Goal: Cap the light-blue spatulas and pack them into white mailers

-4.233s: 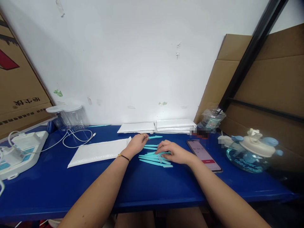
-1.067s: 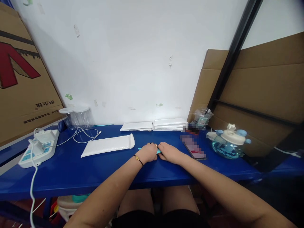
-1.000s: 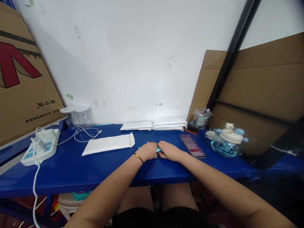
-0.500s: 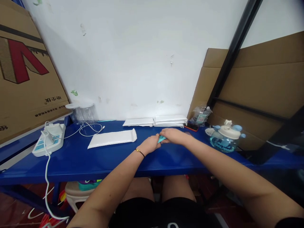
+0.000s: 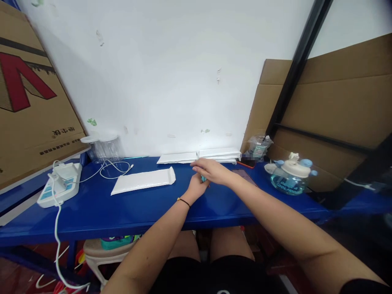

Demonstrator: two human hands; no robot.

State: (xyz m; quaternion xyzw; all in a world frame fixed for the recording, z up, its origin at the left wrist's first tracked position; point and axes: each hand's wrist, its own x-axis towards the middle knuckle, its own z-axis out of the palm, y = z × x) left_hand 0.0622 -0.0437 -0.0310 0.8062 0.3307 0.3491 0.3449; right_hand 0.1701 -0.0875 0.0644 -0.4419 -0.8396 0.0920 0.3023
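Observation:
My left hand (image 5: pixel 197 188), with a dark bracelet at its wrist, is closed around a small turquoise object (image 5: pixel 203 178) above the blue table. Only a bit of that object shows between the hands, so its kind is unclear. Just over it, my right hand (image 5: pixel 212 169) reaches across with fingers stretched out to the left, holding nothing that I can see. To the left of both hands lies a flat white padded mailer (image 5: pixel 143 181). Behind them, more white mailers (image 5: pixel 219 153) are piled against the wall, beside another white mailer pile (image 5: pixel 177 157).
On the blue table (image 5: pixel 137 210) a power strip (image 5: pixel 61 185), a white cable (image 5: pixel 114 168) and clear jars (image 5: pixel 105 149) stand left. To the right are a dark phone (image 5: pixel 244 175), a red-edged phone (image 5: pixel 246 163), a plastic cup (image 5: pixel 259 147) and a water bottle (image 5: pixel 289 175). Cardboard flanks both sides.
My right hand has moved left, over my left hand, its fingers now stretched out. Less of the turquoise object shows. The view has shifted slightly, and the dark phone is now more visible.

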